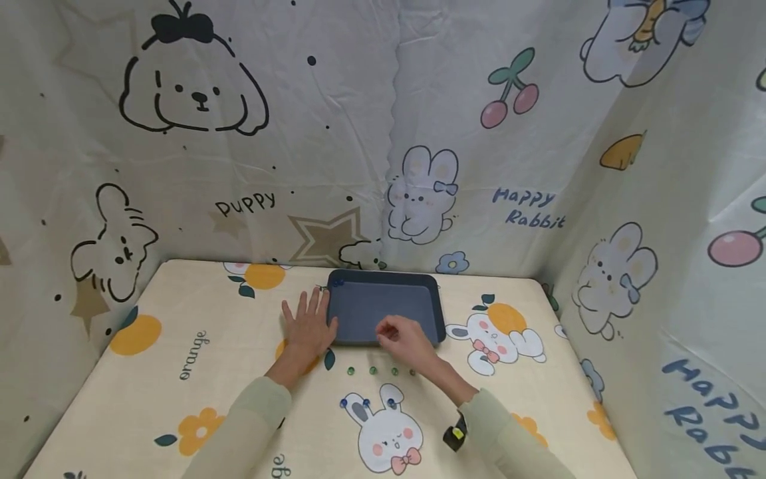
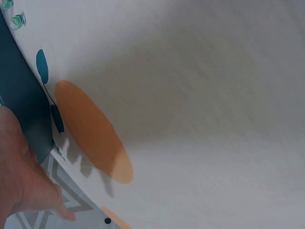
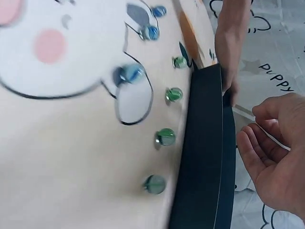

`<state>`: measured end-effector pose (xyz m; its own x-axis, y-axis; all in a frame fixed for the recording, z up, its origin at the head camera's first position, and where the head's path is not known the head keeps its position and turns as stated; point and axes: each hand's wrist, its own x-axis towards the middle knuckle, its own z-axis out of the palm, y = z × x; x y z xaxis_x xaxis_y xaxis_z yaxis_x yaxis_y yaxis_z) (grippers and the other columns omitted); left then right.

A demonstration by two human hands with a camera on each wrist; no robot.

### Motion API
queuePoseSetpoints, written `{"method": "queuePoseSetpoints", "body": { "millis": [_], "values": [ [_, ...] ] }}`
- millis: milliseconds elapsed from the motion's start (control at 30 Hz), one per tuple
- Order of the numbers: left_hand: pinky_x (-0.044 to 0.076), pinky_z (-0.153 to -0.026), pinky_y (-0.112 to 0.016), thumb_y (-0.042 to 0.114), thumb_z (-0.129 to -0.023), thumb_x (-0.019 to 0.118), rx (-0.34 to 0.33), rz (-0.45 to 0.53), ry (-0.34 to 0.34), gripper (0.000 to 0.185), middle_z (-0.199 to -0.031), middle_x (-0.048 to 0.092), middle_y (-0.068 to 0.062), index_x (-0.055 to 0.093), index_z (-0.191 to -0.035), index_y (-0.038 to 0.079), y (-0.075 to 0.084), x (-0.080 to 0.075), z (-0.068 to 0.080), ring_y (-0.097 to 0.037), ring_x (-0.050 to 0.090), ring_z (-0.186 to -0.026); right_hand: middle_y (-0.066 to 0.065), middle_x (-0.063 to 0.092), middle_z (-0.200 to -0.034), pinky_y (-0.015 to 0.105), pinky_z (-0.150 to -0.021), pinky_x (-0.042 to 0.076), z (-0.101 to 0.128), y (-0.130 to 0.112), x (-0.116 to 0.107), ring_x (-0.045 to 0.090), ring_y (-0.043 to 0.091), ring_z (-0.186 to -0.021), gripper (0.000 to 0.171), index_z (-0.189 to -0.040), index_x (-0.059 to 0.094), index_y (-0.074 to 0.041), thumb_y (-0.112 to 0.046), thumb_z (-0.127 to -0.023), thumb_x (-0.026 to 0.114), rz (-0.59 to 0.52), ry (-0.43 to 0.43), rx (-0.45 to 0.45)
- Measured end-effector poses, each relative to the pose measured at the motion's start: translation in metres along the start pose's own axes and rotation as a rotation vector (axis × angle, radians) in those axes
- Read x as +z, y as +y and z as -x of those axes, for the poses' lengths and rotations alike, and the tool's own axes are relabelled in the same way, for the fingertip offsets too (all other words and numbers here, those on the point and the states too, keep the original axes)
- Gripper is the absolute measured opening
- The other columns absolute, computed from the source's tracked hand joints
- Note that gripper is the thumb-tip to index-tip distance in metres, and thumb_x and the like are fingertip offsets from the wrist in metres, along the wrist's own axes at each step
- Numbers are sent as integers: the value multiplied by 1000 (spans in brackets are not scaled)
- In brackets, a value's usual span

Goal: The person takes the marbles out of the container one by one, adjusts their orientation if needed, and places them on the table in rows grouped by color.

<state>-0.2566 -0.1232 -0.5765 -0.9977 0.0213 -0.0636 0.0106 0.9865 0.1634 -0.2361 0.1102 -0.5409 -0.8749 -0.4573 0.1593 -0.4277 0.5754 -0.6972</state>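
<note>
My left hand (image 1: 308, 330) lies spread with straight fingers at the left side of a dark blue-grey tray (image 1: 383, 309), its thumb by the rim. Over the tray's front right part is my right hand (image 1: 407, 342), its fingers loosely curled. In the right wrist view a gap shows between the right thumb and fingertips, with nothing visible in it. A blue marble (image 1: 338, 283) sits in the tray's far left corner. In front of the tray stands a row of several green marbles (image 1: 373, 370). Three blue marbles (image 1: 366, 403) form a nearer row.
A cream cloth (image 1: 239, 359) printed with rabbits, oranges and flowers covers the table. Patterned curtains (image 1: 335, 133) hang behind and at the sides. A small black device (image 1: 455, 434) with a yellow mark is at the right wrist.
</note>
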Motion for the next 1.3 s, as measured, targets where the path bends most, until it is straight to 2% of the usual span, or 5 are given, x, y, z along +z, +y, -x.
{"method": "queuePoseSetpoints", "body": {
  "millis": [267,500,700,967,1300],
  "values": [
    [-6,-112,-69,46,-102,43,0,-15,-38,73,-165,11,-15,18,-160,10,-1,1,0,-40,8,-150,3,71,-96,31,-77,56,-67,-6,15,68,16,-88,16,-107,71,-1,-11,-94,68,0,11,83],
    [-2,-112,-70,47,-102,43,4,-39,-21,73,-165,13,-14,20,-160,10,1,4,0,-39,12,-150,8,72,-107,36,-86,55,-108,3,36,68,21,-98,22,-115,70,-3,-11,-94,68,90,-11,163],
    [-2,-112,-70,47,-102,44,6,-36,-4,72,-165,14,-14,21,-160,10,1,4,-1,-39,13,-150,10,71,-109,40,-87,54,-129,10,49,67,25,-101,25,-118,69,-4,-12,-94,68,156,-15,259],
    [-1,-113,-69,47,-102,44,5,-39,-22,72,-165,14,-14,21,-160,10,0,0,1,-39,14,-149,10,63,-132,40,-99,48,-149,7,59,59,26,-120,41,-137,59,-7,-15,-97,66,352,-111,211],
    [-2,-112,-70,46,-103,44,4,-30,-15,71,-165,14,-14,21,-160,11,-1,-1,1,-39,14,-149,9,60,-135,41,-101,47,-162,-6,58,57,26,-123,46,-141,58,-13,-18,-96,66,553,-221,185]
  ]
}}
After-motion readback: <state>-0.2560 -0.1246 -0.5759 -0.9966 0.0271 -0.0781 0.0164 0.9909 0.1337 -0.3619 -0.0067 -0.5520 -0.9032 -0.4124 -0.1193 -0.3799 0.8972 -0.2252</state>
